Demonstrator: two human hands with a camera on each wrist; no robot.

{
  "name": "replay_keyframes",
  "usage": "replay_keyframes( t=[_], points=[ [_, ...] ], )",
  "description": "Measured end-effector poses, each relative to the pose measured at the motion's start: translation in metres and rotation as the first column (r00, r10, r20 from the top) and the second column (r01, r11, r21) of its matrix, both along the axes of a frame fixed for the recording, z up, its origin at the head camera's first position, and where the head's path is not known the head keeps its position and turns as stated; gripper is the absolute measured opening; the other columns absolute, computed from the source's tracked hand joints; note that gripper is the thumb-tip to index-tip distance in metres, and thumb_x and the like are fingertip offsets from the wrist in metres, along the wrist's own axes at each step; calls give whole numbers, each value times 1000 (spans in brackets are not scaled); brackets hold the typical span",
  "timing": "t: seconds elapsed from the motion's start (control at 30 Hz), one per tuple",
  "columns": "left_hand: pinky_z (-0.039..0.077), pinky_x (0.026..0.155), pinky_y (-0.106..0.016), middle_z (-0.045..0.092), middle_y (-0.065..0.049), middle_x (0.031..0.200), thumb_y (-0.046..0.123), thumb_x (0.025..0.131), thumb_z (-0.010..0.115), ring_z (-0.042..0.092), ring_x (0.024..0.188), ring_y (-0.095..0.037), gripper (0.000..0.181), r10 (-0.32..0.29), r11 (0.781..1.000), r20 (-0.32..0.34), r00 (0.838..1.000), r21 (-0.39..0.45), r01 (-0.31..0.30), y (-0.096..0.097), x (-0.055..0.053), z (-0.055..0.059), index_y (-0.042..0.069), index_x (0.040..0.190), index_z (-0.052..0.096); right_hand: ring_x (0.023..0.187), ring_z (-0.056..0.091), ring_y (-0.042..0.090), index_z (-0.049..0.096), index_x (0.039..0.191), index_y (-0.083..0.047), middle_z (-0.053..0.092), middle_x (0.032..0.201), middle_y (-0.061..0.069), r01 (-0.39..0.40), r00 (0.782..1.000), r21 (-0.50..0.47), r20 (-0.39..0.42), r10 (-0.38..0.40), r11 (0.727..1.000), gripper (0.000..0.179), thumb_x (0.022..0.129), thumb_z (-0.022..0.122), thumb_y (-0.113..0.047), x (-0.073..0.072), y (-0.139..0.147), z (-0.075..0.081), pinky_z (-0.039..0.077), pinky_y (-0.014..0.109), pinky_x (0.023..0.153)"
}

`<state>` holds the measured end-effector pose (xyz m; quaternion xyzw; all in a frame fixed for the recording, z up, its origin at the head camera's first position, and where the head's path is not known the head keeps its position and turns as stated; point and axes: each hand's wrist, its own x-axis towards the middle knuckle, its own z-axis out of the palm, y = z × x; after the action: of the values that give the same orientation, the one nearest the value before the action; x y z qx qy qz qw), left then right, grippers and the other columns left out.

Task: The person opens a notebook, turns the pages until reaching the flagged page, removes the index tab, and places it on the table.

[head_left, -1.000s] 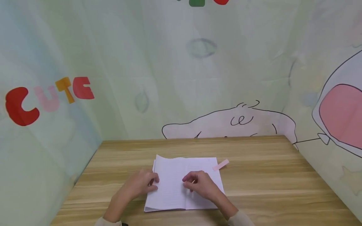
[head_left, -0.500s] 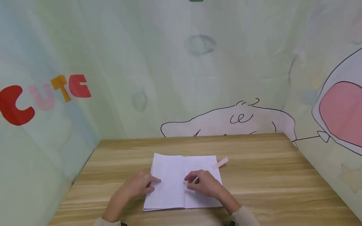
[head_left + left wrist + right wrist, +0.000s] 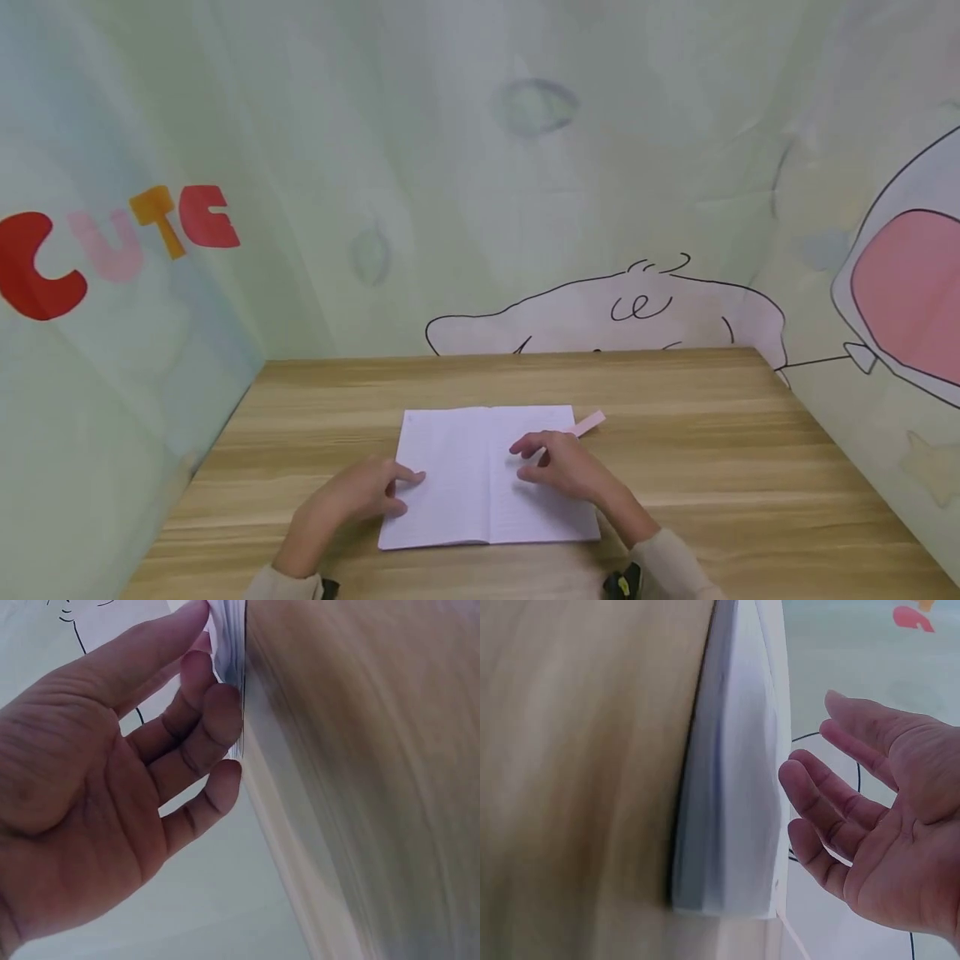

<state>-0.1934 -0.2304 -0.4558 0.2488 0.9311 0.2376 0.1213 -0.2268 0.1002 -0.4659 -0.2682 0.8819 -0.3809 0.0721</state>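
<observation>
An open notebook (image 3: 442, 467) with pale, lined pages lies flat on the wooden table. My left hand (image 3: 362, 490) rests at its left edge, the index finger extended onto the left page; in the left wrist view the other fingers of this left hand (image 3: 112, 765) are loosely bent against the page edges. Over the right page is my right hand (image 3: 566, 468), fingers relaxed and nothing between them. The right wrist view has that right hand (image 3: 892, 802) apart from the paper. A pink paper strip (image 3: 590, 423) sticks out past the notebook's upper right edge, partly hidden by the right hand.
The wooden table (image 3: 712, 467) extends around the notebook on all sides. A printed cloth backdrop (image 3: 337, 183) with cartoon drawings and coloured letters rises behind the table and along both sides.
The left page's raised upper corner has come down flat. My left index finger has straightened onto the page. My right hand has shifted right, from near the centre fold toward the pink strip.
</observation>
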Motion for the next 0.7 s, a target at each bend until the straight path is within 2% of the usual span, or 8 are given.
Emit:
replay_keyframes(
  t=[0.2,0.43,0.7],
  points=[
    [40,56,-25,53,7,70,4,79,80,43,62,-6,39,-6,1000,-26,1000,1,6,-1,0,2,2,117,73,79,60,14,72,112,-8,69,104,8,73,997,31,-17,-72,997,25,87,77,-12,-9,10,8,49,30,68],
    [40,56,-27,53,3,69,1,77,80,46,61,-11,47,23,999,61,998,43,-26,-3,4,4,6,122,69,77,57,16,73,113,-7,70,106,11,157,986,36,-61,-154,987,25,88,76,-11,-22,29,18,49,32,69],
    [42,58,-28,54,5,68,2,76,81,47,62,-10,48,20,998,66,998,60,-24,-8,4,-1,10,121,68,78,56,17,72,117,-7,68,116,12,255,966,35,-57,-253,966,28,89,75,-10,-30,42,29,48,32,68]
  ],
)
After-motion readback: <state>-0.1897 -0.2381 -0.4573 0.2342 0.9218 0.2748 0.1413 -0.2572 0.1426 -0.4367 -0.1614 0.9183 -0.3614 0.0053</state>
